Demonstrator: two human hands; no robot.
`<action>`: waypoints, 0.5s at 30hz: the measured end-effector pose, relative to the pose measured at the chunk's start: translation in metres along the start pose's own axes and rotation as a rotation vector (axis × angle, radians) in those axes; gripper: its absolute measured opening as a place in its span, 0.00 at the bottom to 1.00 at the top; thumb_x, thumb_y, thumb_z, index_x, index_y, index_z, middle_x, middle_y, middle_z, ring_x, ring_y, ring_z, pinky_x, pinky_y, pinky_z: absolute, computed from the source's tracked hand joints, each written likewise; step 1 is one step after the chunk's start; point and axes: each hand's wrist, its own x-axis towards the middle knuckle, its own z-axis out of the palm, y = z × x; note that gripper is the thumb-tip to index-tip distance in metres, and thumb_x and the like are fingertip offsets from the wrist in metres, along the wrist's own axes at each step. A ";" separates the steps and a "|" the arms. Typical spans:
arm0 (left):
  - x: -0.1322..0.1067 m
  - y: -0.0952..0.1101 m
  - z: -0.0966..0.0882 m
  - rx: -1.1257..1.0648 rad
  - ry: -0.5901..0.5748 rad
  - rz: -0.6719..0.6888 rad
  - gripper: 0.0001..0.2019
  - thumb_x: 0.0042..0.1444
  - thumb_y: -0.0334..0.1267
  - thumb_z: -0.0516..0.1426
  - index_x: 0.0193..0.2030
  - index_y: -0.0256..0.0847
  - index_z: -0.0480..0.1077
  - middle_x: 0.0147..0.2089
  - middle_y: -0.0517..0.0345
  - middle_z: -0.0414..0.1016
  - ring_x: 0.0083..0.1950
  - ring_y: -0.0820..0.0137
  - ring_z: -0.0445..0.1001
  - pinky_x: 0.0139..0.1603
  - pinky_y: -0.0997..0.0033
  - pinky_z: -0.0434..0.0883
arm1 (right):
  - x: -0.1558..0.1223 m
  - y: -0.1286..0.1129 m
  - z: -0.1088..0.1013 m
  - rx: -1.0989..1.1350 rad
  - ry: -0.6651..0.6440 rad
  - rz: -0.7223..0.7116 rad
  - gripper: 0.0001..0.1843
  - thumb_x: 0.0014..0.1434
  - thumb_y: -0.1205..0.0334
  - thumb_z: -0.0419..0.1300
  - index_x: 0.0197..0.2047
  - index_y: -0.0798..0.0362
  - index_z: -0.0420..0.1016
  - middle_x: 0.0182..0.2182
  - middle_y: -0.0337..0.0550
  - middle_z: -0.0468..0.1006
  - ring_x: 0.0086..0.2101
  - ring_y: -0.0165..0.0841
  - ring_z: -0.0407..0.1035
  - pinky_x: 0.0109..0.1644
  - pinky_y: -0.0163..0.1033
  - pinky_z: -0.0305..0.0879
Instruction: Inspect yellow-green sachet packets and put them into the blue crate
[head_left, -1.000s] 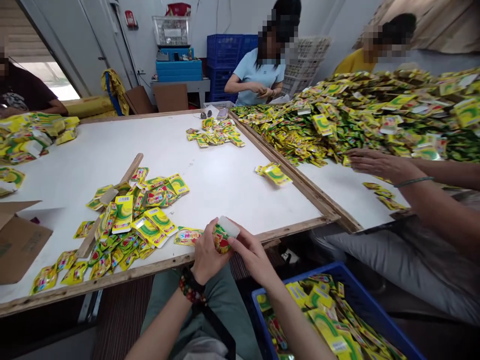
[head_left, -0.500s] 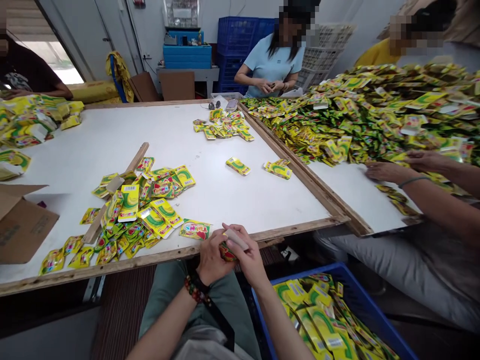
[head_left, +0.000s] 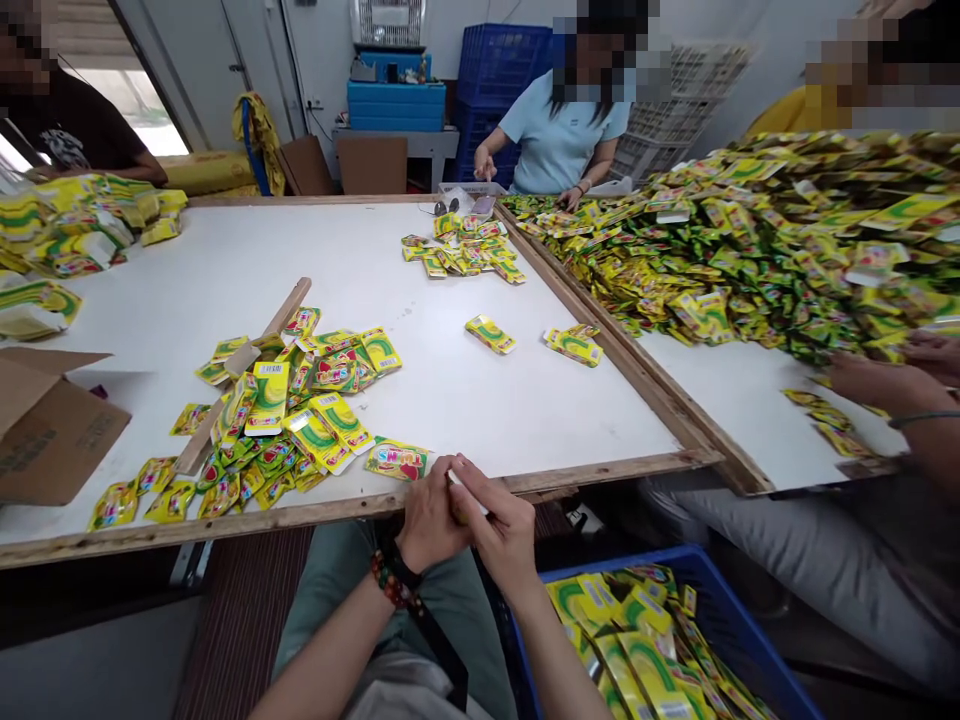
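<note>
My left hand (head_left: pixel 431 520) and my right hand (head_left: pixel 504 530) are closed together at the table's front edge, both on a small carton (head_left: pixel 471 505). Fingers hide most of the carton; a pale edge shows between them. Just beyond my left hand lies a yellow-green packet (head_left: pixel 397 458) with "TWINS" lettering. To its left is a heap of flat yellow cartons (head_left: pixel 330 430) and small shiny sachets (head_left: pixel 247 485), partly over a wooden strip (head_left: pixel 289 305).
A blue crate (head_left: pixel 750 630) with yellow cartons stands low on my right. Wooden rails (head_left: pixel 622 380) edge the white table (head_left: pixel 420 380). A large sachet pile (head_left: pixel 720 240) lies on the right, with a co-worker's hands (head_left: pixel 885 385) there. A cardboard box (head_left: pixel 60 440) sits left.
My fingers have closed further over the carton, hiding its raised pale flap and the red-green sachet seen before. The co-worker opposite has parted their hands. The view has shifted slightly.
</note>
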 end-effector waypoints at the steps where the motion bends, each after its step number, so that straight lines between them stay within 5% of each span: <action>1: 0.000 0.000 0.000 0.010 -0.004 -0.005 0.30 0.48 0.39 0.58 0.58 0.40 0.52 0.48 0.47 0.73 0.39 0.60 0.77 0.35 0.61 0.74 | 0.000 0.000 0.000 -0.027 0.026 0.022 0.17 0.59 0.61 0.61 0.51 0.46 0.77 0.46 0.44 0.80 0.44 0.41 0.77 0.49 0.45 0.74; 5: -0.001 -0.001 0.000 0.017 -0.024 -0.047 0.33 0.47 0.41 0.58 0.59 0.39 0.51 0.48 0.46 0.73 0.39 0.59 0.77 0.35 0.60 0.73 | 0.003 -0.003 -0.002 -0.064 -0.013 0.063 0.15 0.62 0.60 0.58 0.52 0.49 0.77 0.45 0.44 0.81 0.38 0.39 0.79 0.43 0.42 0.77; 11: -0.002 -0.005 0.002 0.003 -0.016 -0.059 0.30 0.49 0.40 0.56 0.59 0.38 0.51 0.45 0.46 0.73 0.36 0.60 0.76 0.33 0.60 0.73 | 0.003 0.004 -0.003 -0.249 -0.177 -0.258 0.30 0.62 0.65 0.58 0.66 0.49 0.59 0.55 0.49 0.74 0.51 0.39 0.73 0.54 0.44 0.72; 15: 0.001 -0.004 -0.001 -0.040 0.002 0.020 0.24 0.52 0.37 0.53 0.56 0.39 0.55 0.45 0.46 0.72 0.38 0.60 0.76 0.35 0.60 0.73 | -0.002 0.005 -0.003 -0.331 -0.198 -0.367 0.28 0.66 0.67 0.51 0.68 0.47 0.54 0.58 0.48 0.72 0.54 0.36 0.70 0.55 0.40 0.71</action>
